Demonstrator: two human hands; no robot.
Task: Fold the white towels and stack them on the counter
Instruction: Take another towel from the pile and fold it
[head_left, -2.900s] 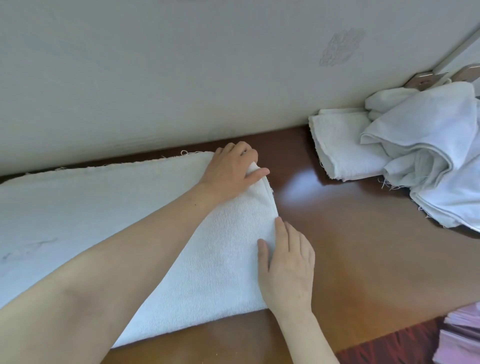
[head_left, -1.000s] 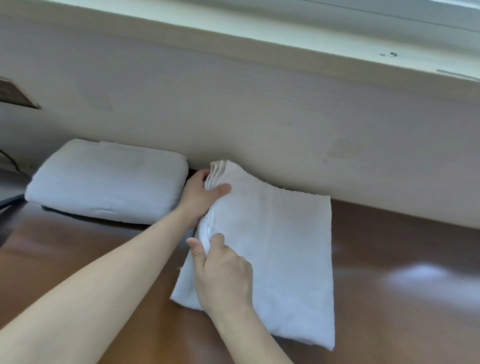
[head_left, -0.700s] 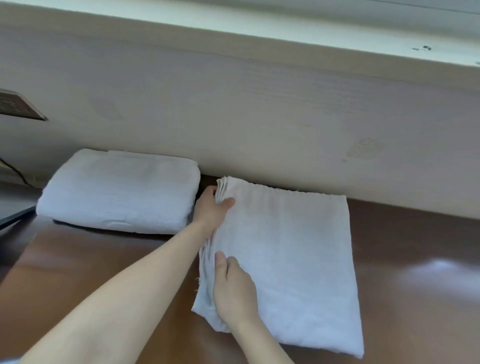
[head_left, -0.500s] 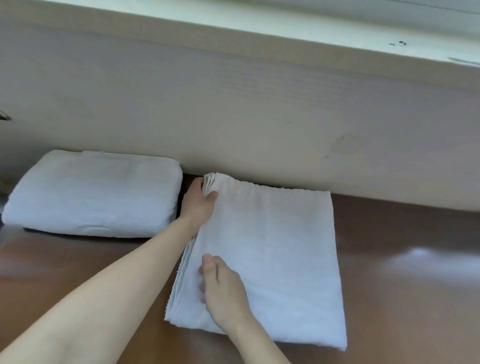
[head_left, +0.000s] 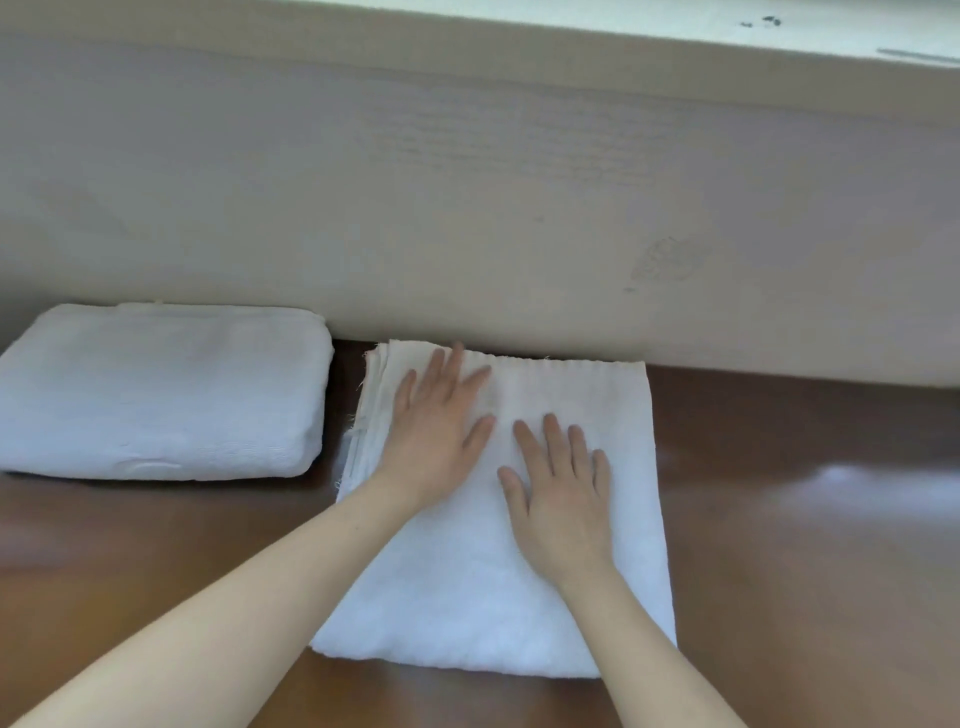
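Two folded white towels lie on the brown counter (head_left: 805, 519): the left towel (head_left: 161, 389) at middle left, the centre towel (head_left: 613, 415) just beside it. Both hands, left hand (head_left: 434, 431) and right hand (head_left: 558, 499), press flat, fingers straight, on the centre towel.

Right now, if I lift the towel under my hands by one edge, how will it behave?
Probably floppy: the towel is thin cloth, and the stacked layers at its left edge would likely fan open. Likely light for its size, for the same reason. Pushed, it may slide easily on the glossy counter.
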